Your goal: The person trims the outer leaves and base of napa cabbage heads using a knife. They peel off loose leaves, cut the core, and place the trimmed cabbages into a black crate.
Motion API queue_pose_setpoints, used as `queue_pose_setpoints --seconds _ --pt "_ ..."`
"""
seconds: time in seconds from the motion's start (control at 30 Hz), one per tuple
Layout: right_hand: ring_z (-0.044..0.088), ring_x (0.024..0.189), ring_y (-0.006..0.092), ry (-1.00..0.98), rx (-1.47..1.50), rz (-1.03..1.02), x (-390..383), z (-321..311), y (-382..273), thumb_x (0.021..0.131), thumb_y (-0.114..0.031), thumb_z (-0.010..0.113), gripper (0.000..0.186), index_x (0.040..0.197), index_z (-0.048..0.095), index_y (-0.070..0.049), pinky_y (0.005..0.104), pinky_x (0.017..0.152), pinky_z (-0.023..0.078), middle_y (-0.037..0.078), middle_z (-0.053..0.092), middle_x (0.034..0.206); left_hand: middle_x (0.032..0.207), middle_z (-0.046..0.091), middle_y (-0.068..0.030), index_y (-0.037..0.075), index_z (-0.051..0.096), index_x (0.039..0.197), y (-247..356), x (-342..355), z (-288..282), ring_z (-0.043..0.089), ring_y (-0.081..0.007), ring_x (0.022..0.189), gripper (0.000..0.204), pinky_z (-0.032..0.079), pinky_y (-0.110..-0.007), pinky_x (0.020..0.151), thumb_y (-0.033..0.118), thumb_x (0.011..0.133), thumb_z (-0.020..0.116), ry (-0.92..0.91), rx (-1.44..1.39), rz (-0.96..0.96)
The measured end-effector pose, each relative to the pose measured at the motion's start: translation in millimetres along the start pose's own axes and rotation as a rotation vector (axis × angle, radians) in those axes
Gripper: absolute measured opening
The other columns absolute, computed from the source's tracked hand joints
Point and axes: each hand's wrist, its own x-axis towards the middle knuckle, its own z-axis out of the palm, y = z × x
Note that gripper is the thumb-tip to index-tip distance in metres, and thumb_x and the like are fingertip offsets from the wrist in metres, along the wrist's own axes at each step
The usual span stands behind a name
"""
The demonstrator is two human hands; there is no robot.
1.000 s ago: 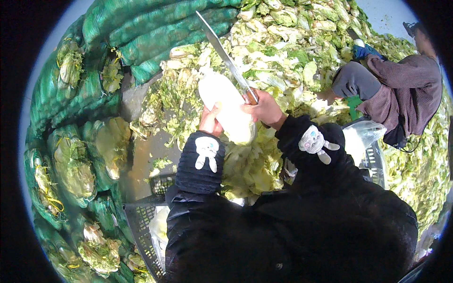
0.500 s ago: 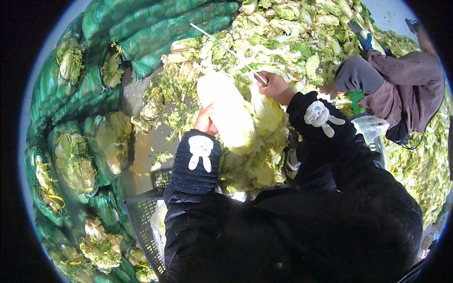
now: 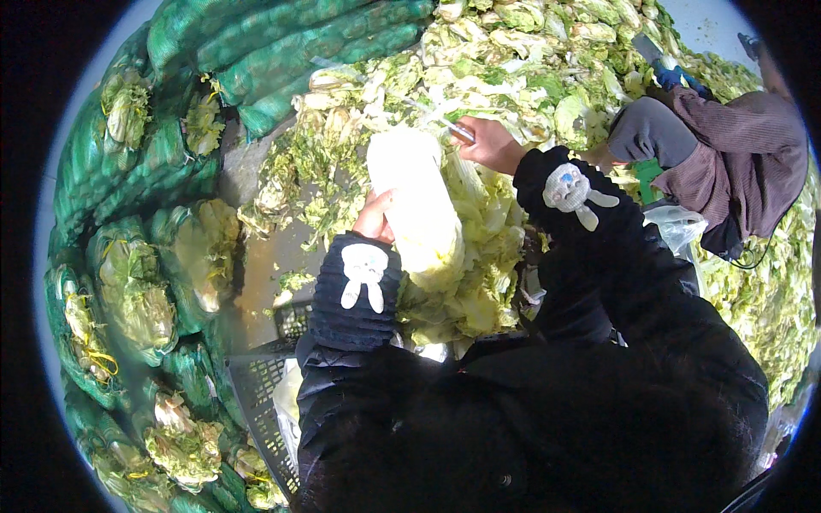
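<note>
My left hand [image 3: 376, 214] is closed round the side of a pale, trimmed Chinese cabbage [image 3: 415, 197], held upright in the middle of the view over loose yellow-green leaves [image 3: 470, 282]. Just beyond its upper right, my right hand [image 3: 489, 141] grips the handle of a long knife [image 3: 457, 128]. The blade reaches away up and left, smeared and hard to make out against the leaves. Both wrists have black cuffs with white rabbit figures.
Green mesh sacks of cabbage [image 3: 291, 51] are stacked left. Leaves [image 3: 547, 51] heap behind and right. A co-worker [image 3: 727, 171] in blue gloves bends at the right with a cleaver [image 3: 646, 50]. A black crate [image 3: 265, 410] and plastic bag [image 3: 671, 227] sit beside me.
My right hand and knife have moved up and right, away from the cabbage's face. The cabbage stays in my left hand, slightly shifted. The co-worker's hands and cleaver have moved.
</note>
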Motion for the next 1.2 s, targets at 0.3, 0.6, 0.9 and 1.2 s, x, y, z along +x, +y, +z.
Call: queue_pose_setpoints --seconds 0.3,0.6,0.9,1.2 --pt "0.055 0.054 0.0195 0.084 0.314 0.055 -40 3 -41 0.076 -0.023 0.059 0.018 0.083 0.051 -0.009 0.0306 0.051 0.042 0.007 0.055 0.062 0.108 0.051 -0.0099 0.0 0.037 0.118 0 1 35 0.05 -0.0178 0.1 0.061 0.044 -0.03 0.083 -0.005 0.065 0.067 0.054 0.528 0.383" --pt "0.056 0.063 0.0312 -0.085 -0.244 -0.202 -44 -37 -68 0.068 -0.016 0.058 0.015 0.082 0.053 -0.018 0.0413 0.052 0.042 0.009 0.057 0.065 0.096 0.057 -0.0054 -0.001 0.047 0.111 9 -17 45 0.055 -0.0149 0.088 0.05 0.047 -0.028 0.076 0.002 0.066 0.068 0.047 0.608 0.126" --pt "0.058 0.066 0.0307 -0.221 -0.281 -0.049 -44 -40 -18 0.067 -0.021 0.055 0.023 0.089 0.059 -0.016 0.0391 0.058 0.046 0.011 0.06 0.07 0.108 0.051 -0.0085 0.001 0.038 0.118 16 -26 64 0.049 -0.0181 0.1 0.071 0.042 -0.032 0.086 0.004 0.058 0.076 0.021 0.635 0.06" --pt "0.048 0.049 0.0259 -0.084 -0.041 -0.047 -60 -41 -24 0.067 -0.013 0.06 0.015 0.077 0.051 -0.005 0.036 0.047 0.037 0.01 0.049 0.057 0.11 0.049 -0.0085 0.003 0.031 0.121 27 -24 65 0.048 -0.0175 0.103 0.081 0.041 -0.032 0.086 0.007 0.055 0.078 -0.009 0.982 0.231"
